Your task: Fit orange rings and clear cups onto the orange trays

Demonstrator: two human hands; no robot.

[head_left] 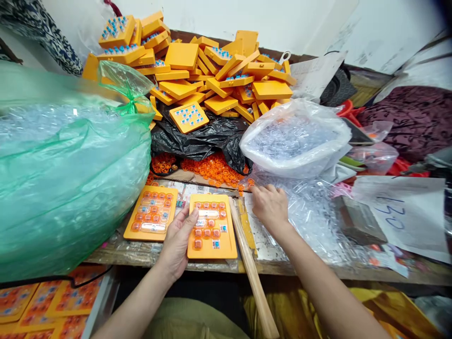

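My left hand [181,240] grips the left edge of a yellow square panel [226,247], its thumb on the face. Orange rings under clear caps fill much of that panel, along with a long white bar and two blue-centred spots without caps. Beside it, to the left, lies a similar panel [136,231] with orange and blue pieces. My right hand [271,207] is at the edge of the loose clear plastic pieces [310,212], close to the orange rings [215,169]. Its fingers are curled together, and whatever they hold is hidden.
A wooden stick [251,273] leans over the table edge right of the panel. Yellow panels [181,56] are heaped at the back. A green bag [70,188] bulges at left; a white bag [296,155] of clear pieces stands at right. Finished-looking panels [70,299] sit lower left.
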